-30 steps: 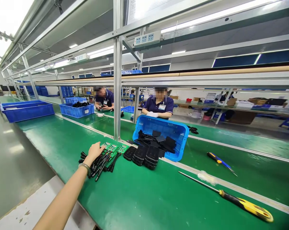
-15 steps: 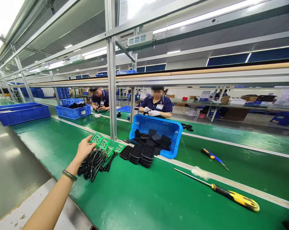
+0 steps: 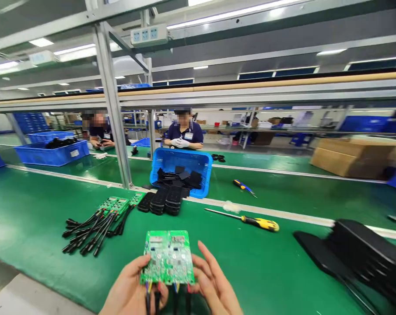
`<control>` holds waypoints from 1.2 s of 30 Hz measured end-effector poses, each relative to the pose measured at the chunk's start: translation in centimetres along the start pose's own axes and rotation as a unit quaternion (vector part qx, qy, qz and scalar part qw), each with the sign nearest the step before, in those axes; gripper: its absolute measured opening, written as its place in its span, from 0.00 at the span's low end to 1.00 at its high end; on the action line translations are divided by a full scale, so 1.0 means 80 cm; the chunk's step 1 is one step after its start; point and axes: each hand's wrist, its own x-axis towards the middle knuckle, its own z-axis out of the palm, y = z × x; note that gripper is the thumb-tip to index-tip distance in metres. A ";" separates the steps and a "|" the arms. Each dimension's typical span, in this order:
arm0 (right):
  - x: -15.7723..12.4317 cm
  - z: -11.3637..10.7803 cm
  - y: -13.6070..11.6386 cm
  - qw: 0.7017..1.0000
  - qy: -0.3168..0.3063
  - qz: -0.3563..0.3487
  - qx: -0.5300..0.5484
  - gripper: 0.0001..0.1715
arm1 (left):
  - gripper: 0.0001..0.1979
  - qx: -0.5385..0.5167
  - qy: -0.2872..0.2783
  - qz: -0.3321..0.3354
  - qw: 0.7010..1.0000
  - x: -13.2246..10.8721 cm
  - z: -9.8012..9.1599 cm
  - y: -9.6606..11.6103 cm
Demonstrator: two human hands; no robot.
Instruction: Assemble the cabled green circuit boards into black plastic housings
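Observation:
A green circuit board (image 3: 168, 258), made of two joined halves, is held up close in front of me. Coloured wires and black cables hang from its lower edge. My left hand (image 3: 132, 282) grips the board's left side, thumb on the edge and fingers underneath. My right hand (image 3: 214, 282) holds the lower right edge, its index finger raised off the board. Left of the hands, more green boards (image 3: 115, 204) lie in a pile on the bench, their black cables (image 3: 88, 232) fanned toward me. Stacked black plastic covers (image 3: 161, 201) sit beyond the held board.
A blue basket (image 3: 207, 175) of thin black pieces is tilted behind the covers. A yellow-black screwdriver (image 3: 260, 223) and a blue-orange one (image 3: 243, 187) lie to the right. Black trays (image 3: 365, 249) stand at right. A metal post (image 3: 112, 105) rises behind the boards; two co-workers sit opposite.
My left hand has come from the board pile to the front with a double board, cables trailing. My right hand has entered view and is on the board. The view has swung right.

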 end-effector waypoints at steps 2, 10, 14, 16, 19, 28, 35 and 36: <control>0.010 0.006 -0.001 0.995 0.044 0.012 0.089 0.34 | 0.12 0.020 -0.042 -0.026 0.999 0.013 -0.004 -0.030; 0.010 -0.023 -0.036 0.984 0.058 -0.080 -0.148 0.13 | 0.30 0.286 0.035 0.277 0.917 0.029 -0.013 -0.073; 0.026 -0.028 -0.056 0.983 0.047 -0.044 -0.174 0.17 | 0.30 0.400 0.014 0.342 0.850 0.037 -0.020 -0.075; 0.035 -0.030 -0.059 0.982 0.039 -0.041 -0.180 0.18 | 0.29 0.435 -0.011 0.357 0.827 0.043 -0.023 -0.072; 0.045 -0.034 -0.058 0.977 0.039 -0.056 -0.201 0.16 | 0.26 0.446 -0.018 0.368 0.816 0.050 -0.021 -0.069; -0.001 -0.016 -0.060 0.947 -0.025 -0.124 -0.294 0.13 | 0.25 0.456 -0.011 0.354 0.817 0.073 -0.006 -0.078; 0.020 -0.008 -0.058 0.920 -0.021 -0.171 -0.351 0.07 | 0.25 0.468 -0.012 0.336 0.817 0.072 -0.004 -0.076; 0.028 -0.008 -0.055 0.917 -0.009 -0.166 -0.362 0.07 | 0.25 0.474 -0.011 0.333 0.815 0.072 -0.004 -0.076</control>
